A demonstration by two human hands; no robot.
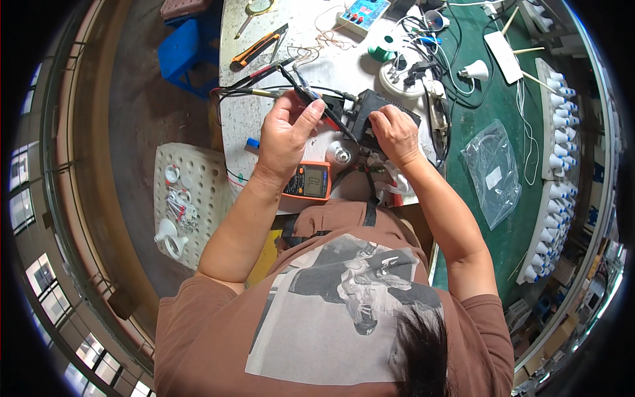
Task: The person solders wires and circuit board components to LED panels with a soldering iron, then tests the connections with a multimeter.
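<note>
Thumb and fingers of my left hand [284, 132] are closed on a slim black tool [344, 130] that looks like tweezers. It slants down to the right, its lower tip just above a white-and-silver lamp part [342, 156]. My right hand [397, 135] is at the front of a black box-shaped device [372, 106]. Its fingers are curled and pinched together, and what they grip, if anything, is hidden. Below my left wrist an orange multimeter [315, 180] with a grey display lies at the table's near edge.
On the white table [241, 119] lie an orange utility knife [258, 47], a magnifying glass [258, 8], a green solder spool [384, 47] and tangled cables. Rightward, a green surface holds a bulb [474, 70], plastic bag [493, 173] and bulb racks. A perforated tray [205, 162] stands left.
</note>
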